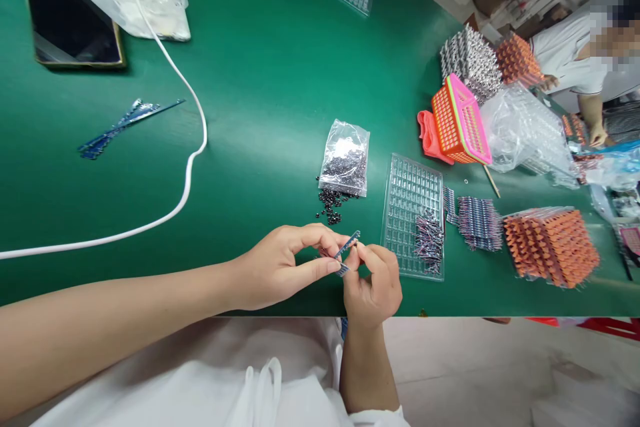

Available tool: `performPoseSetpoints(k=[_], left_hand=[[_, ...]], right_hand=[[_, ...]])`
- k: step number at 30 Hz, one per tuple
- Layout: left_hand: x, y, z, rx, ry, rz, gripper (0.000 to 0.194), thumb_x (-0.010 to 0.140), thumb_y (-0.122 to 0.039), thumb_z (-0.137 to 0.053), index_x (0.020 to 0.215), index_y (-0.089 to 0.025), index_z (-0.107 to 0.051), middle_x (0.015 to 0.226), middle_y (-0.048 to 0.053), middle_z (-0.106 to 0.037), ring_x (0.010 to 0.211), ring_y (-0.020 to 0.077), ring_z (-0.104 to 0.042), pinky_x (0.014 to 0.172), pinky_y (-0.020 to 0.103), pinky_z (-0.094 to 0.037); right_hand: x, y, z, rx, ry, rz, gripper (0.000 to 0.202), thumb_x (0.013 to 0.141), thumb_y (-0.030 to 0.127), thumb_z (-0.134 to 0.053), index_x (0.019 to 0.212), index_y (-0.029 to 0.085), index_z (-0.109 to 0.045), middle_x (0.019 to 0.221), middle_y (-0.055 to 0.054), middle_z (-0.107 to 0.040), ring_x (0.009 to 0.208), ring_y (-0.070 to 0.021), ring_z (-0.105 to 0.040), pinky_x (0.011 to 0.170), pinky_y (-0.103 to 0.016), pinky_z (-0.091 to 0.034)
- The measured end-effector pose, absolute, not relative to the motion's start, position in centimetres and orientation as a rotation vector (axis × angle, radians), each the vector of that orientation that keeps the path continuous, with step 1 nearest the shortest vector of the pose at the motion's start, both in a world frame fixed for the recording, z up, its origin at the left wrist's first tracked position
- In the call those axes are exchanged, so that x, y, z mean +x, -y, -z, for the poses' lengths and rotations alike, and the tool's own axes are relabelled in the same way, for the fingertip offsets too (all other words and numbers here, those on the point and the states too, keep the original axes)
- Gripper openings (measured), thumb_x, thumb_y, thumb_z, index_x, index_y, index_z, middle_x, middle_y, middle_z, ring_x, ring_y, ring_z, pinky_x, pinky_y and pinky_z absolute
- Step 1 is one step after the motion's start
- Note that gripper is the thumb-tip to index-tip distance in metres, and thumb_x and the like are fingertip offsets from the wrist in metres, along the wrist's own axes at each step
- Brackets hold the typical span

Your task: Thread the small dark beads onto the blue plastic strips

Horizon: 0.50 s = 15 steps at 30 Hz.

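My left hand (285, 263) pinches a narrow blue circuit-board strip (349, 245) between thumb and fingers, close to the table's front edge. Against the strip's right side, my right hand (374, 280) has its thumb and index finger pressed together; whatever is between them is too small or hidden to name. Just beyond the hands lie loose small black parts (331, 203), spilled below a clear plastic bag (345, 157) that holds more of them. To the right is a clear blister tray (407, 213), with a heap of small wired pieces (429, 240) at its right side.
Stacked wired strips (479, 223) and orange pieces (550, 247) stand at right, a pink-and-orange basket (457, 123) behind. Blue strips (123, 128), a white cable (187, 173) and a tablet-like device (73, 17) lie left. A co-worker (570, 57) sits at far right.
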<state>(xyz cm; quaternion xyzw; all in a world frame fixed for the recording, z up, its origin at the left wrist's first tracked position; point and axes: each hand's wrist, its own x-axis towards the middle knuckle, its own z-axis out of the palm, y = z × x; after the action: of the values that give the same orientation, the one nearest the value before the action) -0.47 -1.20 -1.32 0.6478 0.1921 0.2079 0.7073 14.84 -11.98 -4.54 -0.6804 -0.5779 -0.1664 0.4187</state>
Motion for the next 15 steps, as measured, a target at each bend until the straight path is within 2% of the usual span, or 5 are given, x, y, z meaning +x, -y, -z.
performPoseSetpoints(k=[4, 7, 15], left_hand=[[-0.42, 1.03, 1.24, 1.341, -0.464, -0.435, 0.013, 0.093, -0.028, -0.063, 0.086, -0.018, -0.062, 0.101, 0.008, -0.074, 0.116, 0.0245, -0.067, 0.100, 0.037, -0.052], [-0.38, 1.09, 1.24, 1.256, -0.470, -0.410, 0.013, 0.092, -0.028, -0.064, 0.085, -0.017, -0.062, 0.104, 0.009, -0.075, 0.119, 0.0250, -0.066, 0.102, 0.039, -0.051], [-0.18, 1.04, 1.62, 1.109, -0.457, -0.369, 0.015, 0.091, -0.028, -0.067, 0.083, -0.017, -0.060, 0.107, 0.011, -0.075, 0.111, 0.0227, -0.068, 0.093, 0.036, -0.055]], right_hand=[[14.88, 12.04, 4.52, -1.693, 1.461, 0.406, 0.027, 0.087, 0.010, -0.069, 0.107, 0.026, -0.064, 0.085, -0.001, -0.067, 0.072, -0.0127, -0.066, 0.062, -0.027, -0.056], [14.84, 12.07, 4.44, -1.673, 1.416, 0.312, 0.026, 0.086, 0.009, -0.070, 0.106, 0.026, -0.065, 0.086, 0.000, -0.068, 0.071, -0.0121, -0.065, 0.059, -0.025, -0.055], [14.84, 12.20, 4.37, -1.651, 1.293, 0.057, 0.021, 0.087, 0.009, -0.068, 0.101, 0.025, -0.067, 0.085, -0.001, -0.067, 0.073, -0.0127, -0.065, 0.058, -0.025, -0.053]])
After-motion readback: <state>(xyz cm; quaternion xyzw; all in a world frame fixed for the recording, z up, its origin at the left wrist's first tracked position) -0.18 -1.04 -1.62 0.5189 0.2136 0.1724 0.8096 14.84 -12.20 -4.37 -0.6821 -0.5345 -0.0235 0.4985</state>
